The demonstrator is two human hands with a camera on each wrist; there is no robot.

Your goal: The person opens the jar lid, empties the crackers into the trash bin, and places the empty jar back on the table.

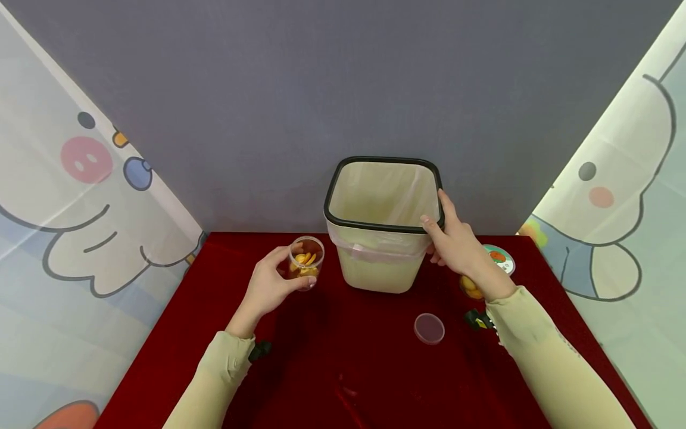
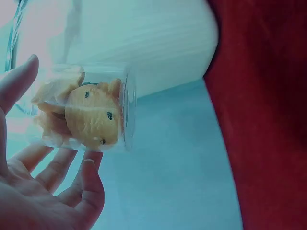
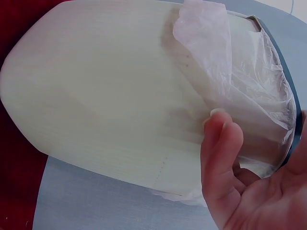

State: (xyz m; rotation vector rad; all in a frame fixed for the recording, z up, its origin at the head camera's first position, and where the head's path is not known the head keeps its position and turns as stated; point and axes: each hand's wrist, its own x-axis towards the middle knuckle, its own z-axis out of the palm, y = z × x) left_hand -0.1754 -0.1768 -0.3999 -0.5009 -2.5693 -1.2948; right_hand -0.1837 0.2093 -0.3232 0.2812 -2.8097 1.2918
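Observation:
My left hand [image 1: 270,283] holds a small clear plastic jar [image 1: 320,262] between thumb and fingers, left of the trash bin. Its top stands uncovered, and golden cookies [image 1: 303,261] lie inside; in the left wrist view, one cookie [image 2: 93,117] shows dark specks. With thumb and fingers, my right hand [image 1: 455,241] grips the right side of the bin's black rim [image 1: 380,227]. The cream trash bin [image 1: 380,277] stands upright, lined with a thin pinkish bag [image 3: 204,43] folded over its outside. The right wrist view shows some curled fingers [image 3: 223,143] beside the bag.
A round translucent lid [image 1: 429,329] lies on the red tabletop [image 1: 321,357], right of centre. Partly hidden by my right forearm are a container with yellowish contents [image 1: 471,287] and a round green-and-white label [image 1: 501,257]. A grey wall [image 1: 268,119] rises behind the bin.

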